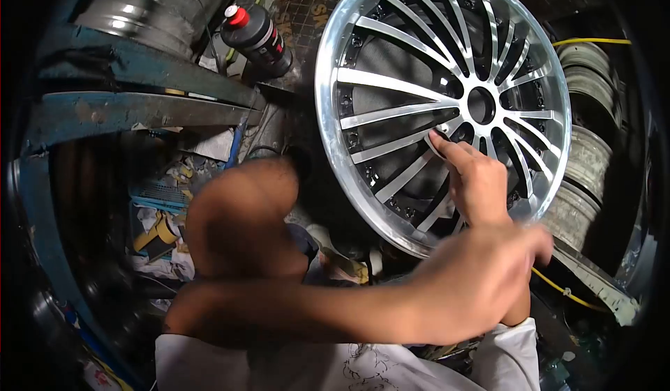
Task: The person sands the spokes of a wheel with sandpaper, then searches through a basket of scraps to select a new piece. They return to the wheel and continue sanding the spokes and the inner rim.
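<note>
A multi-spoke silver and black wheel rim [336, 150] stands tilted in front of me. My right hand [480, 182] is at its spokes, just below the centre hole, fingertips pressed together against a spoke with a small thin piece at their edge that is too small to name. From the left, my left forearm crosses low in the view. My left hand [492, 276] lies over or against my right forearm, blurred by motion, its fingers not clear.
A dark bottle with a red and white cap [258, 39] stands left of the rim. Stacked metal rims [586, 150] are at the right, near a yellow cable [569, 293]. A blue metal frame [139, 66] and a bent bare leg [241, 216] are at the left.
</note>
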Available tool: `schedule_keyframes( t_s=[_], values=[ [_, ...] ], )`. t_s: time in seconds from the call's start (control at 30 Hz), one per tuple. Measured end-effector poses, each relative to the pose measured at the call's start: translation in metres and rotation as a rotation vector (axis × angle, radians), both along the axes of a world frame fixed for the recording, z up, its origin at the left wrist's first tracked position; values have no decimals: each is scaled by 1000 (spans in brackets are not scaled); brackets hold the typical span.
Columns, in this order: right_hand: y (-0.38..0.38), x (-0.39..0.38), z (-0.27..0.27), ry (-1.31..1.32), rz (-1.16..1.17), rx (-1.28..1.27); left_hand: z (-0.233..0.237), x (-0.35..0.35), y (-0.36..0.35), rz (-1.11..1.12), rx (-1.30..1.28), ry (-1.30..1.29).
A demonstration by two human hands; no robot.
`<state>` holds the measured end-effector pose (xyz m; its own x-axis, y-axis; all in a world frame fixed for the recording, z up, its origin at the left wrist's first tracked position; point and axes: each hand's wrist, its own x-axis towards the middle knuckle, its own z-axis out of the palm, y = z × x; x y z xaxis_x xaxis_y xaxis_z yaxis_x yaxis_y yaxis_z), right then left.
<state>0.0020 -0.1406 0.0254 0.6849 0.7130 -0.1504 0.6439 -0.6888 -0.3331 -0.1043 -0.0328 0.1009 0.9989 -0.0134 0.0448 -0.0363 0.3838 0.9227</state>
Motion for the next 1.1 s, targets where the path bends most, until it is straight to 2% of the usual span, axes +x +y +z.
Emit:
schedule_keyframes(
  t_s=[0.03,0.07,0.13,0.17,0.2,0.27,0.3,0.33,0.4,0.47,0.5,0.53,0.57,0.6,0.67,0.7,0.87,1.1],
  values=[
    [-3,0,6,-89,62,-40,-10,-9,-8,-150,316,-176],
    [-9,1,8,-40,39,18,-21,-18,-16,-248,649,-422],
    [-24,-1,8,54,2,140,-39,-31,-31,-347,1007,-850],
    [-27,-5,11,124,-116,293,-41,-33,-30,-438,1080,-725],
    [-30,-4,16,84,-144,346,-42,-36,-32,-532,1145,-593],
    [-29,-3,18,61,-253,450,-39,-33,-14,-452,1254,-527],
    [-33,-2,14,44,-240,419,-31,-27,-3,-391,1331,-517],
    [-36,-1,3,16,-219,419,-48,-24,-5,-372,1313,-520],
    [-39,1,7,133,-222,59,-49,-8,12,-250,1344,-382],
    [-34,2,10,124,-106,127,-52,0,38,-154,1578,-216],
    [-34,4,12,82,-83,134,-59,-7,51,52,1642,-98],
    [-35,6,15,37,-65,145,-56,-11,62,8,1870,121],
    [-36,7,19,16,-61,173,-77,-26,73,258,1858,147],
    [-39,11,19,15,-52,210,-91,-39,80,259,1844,268],
    [-41,11,21,-38,-41,314,-106,-50,65,342,1681,283],
    [-42,10,16,-53,-38,431,-106,-54,55,330,1697,309],
    [-56,6,15,-28,-78,380,-111,-53,21,423,1729,475],
    [-83,2,15,20,-113,340,-117,-55,1,520,1680,447]
  ],
)
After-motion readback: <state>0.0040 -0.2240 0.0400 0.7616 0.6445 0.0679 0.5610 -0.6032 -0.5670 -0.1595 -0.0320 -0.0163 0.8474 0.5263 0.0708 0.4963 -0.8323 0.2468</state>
